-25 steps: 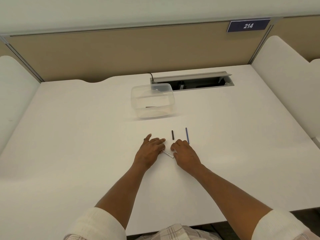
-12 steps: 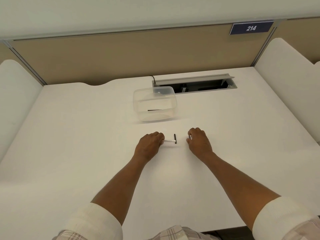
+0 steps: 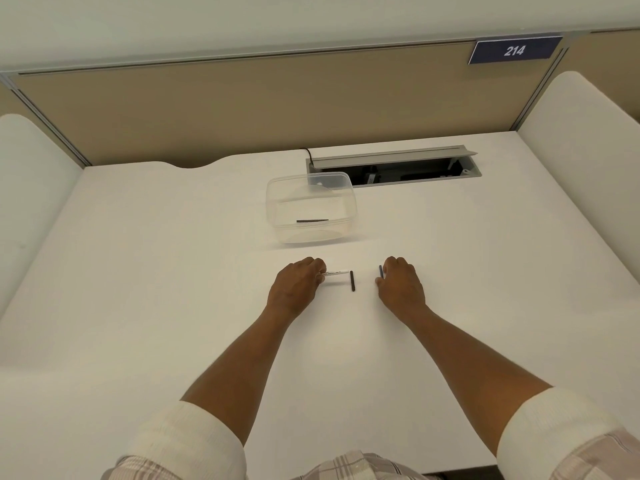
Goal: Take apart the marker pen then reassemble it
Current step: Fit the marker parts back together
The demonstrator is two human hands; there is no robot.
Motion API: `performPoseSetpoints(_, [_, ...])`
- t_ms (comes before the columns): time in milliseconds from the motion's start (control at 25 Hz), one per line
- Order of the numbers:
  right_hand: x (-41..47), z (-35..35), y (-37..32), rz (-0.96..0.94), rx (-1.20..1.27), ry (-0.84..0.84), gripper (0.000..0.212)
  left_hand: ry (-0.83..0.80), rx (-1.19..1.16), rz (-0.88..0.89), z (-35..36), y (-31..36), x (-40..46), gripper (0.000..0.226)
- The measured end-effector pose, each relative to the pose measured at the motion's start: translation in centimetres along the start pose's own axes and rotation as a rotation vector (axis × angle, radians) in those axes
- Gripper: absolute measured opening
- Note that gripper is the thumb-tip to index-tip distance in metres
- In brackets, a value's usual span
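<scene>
At far left, my left hand (image 3: 298, 285) lies knuckles-up on the table (image 3: 156, 306), fingers curled around one end of the white barrel (image 3: 335, 274). The barrel lies flat and points right, its open end towards the other parts; I judge this grip steadies it for refitting. Just beside that free end lies a short black piece (image 3: 353, 280), crosswise to the barrel; whether it touches the barrel, I cannot tell. It looks parked within reach, no hand on it.

Further right, my right hand (image 3: 401, 287) sits knuckles-up, wrist low, fingers bent over a thin dark rod (image 3: 380, 270), of which only the upper end shows. It appears to pinch the rod, probably to lift it for insertion.

Both forearms run straight forward, sleeves rolled. Behind the hands, well apart, a clear tub (image 3: 277, 202) holds one dark strip (image 3: 312, 221)
</scene>
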State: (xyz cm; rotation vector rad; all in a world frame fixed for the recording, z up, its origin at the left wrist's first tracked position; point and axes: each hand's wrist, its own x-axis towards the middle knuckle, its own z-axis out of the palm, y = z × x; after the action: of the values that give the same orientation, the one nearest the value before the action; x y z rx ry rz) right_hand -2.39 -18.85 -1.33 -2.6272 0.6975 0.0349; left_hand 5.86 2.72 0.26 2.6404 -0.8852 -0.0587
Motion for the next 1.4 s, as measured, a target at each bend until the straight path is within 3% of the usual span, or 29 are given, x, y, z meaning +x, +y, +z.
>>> performPoseSetpoints(560, [1.3,-1.0,-0.7,-0.062,-0.119,-0.076,0.014,-0.013,-0.024,-0.029,-0.6,-0.6,-0.3,0.012])
performPoseSetpoints(840, [0.4,-2.1,-3.0,-0.183,0.152,-0.023,0.019,-0.014,0.037,-0.015,-1.1,-0.3,-0.8,0.023])
performPoseSetpoints(1400, [-2.0,-1.9,-4.1,-0.282,0.206,-0.048,0.02,-0.002,0.047,-0.026,-2.0,0.3,-2.8,0.022])
